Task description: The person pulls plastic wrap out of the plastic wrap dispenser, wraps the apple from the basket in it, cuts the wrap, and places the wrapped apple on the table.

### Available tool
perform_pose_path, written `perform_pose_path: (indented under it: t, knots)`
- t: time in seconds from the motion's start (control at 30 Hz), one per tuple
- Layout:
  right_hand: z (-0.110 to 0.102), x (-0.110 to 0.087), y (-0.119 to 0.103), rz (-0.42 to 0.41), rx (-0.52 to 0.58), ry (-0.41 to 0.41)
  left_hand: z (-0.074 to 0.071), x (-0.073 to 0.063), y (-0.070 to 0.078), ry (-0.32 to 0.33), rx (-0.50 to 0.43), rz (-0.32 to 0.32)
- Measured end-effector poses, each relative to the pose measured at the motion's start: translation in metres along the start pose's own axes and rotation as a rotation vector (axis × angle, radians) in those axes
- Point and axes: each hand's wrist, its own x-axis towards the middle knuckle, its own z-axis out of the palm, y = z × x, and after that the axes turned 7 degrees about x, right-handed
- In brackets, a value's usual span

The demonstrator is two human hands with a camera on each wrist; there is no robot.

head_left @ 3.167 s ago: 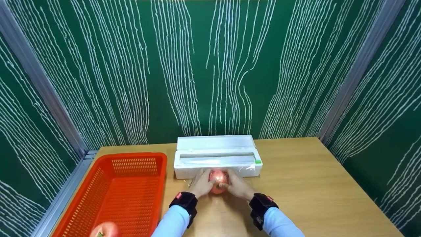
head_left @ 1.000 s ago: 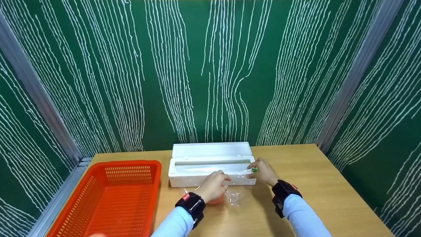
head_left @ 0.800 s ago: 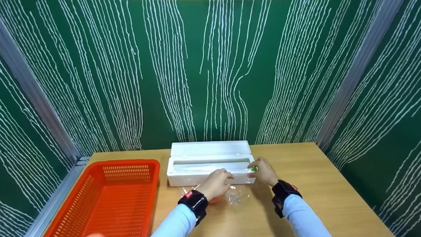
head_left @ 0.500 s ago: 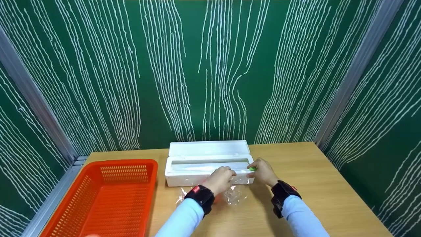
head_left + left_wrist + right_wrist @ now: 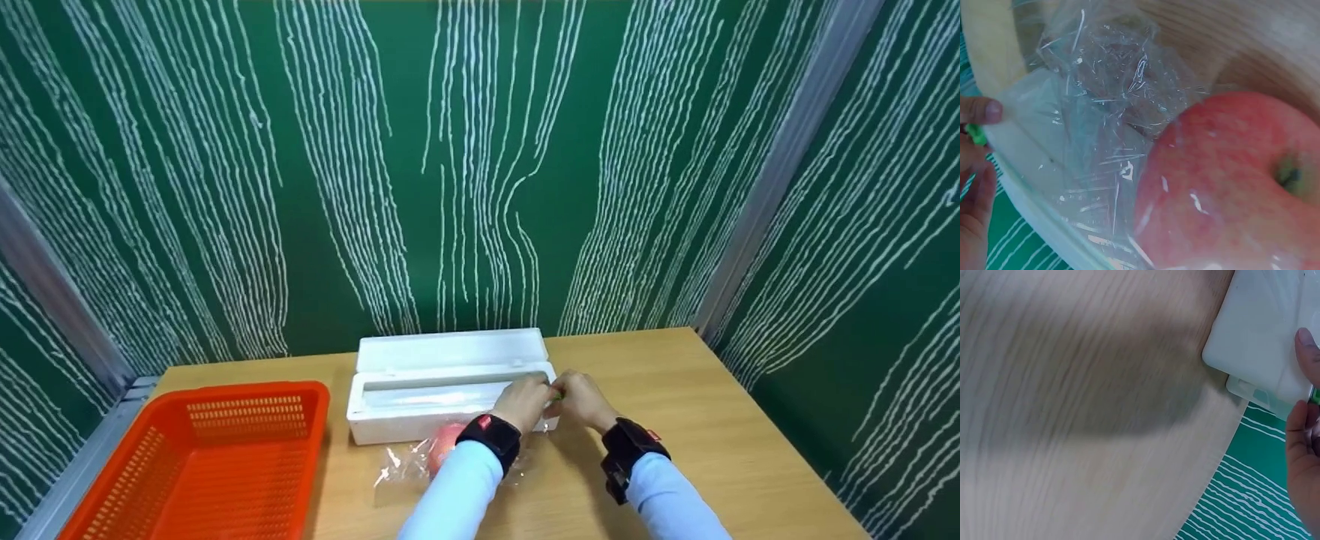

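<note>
The right hand's (image 5: 585,399) grip pinches the green slider (image 5: 976,134) at the right end of the white cling-film box (image 5: 390,427). The left hand (image 5: 523,401) bends in beside it; I cannot tell whether that grip holds anything. A red apple (image 5: 1219,185) in crumpled clear film (image 5: 1109,62) sits on the surface (image 5: 637,360) before the box; an orange-red plastic basket (image 5: 217,487) stands left.

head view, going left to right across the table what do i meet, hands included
Red basket → apple in clear film → left hand → right hand.
</note>
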Motion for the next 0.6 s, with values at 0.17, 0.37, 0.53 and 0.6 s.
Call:
perform_pose_path:
  t: [0.17,0.37,0.53,0.6]
  knots:
    - [0.001,0.0025,-0.0035,0.008,-0.004,-0.007,0.0077,0.0044,0.0021,0.014,-0.026,-0.039]
    - [0.0007,0.0036,-0.0069,0.005,-0.074,0.002,0.0084,0.0077,0.0044,0.01,-0.02,-0.106]
    - [0.0037,0.0039,-0.0055,-0.021,-0.094,0.009,0.0099,0.0099,0.0059,0.035,0.029,-0.118]
    - [0.005,0.0032,-0.0042,-0.018,-0.087,0.015,0.0101,0.0109,0.0059,0.03,-0.002,-0.122]
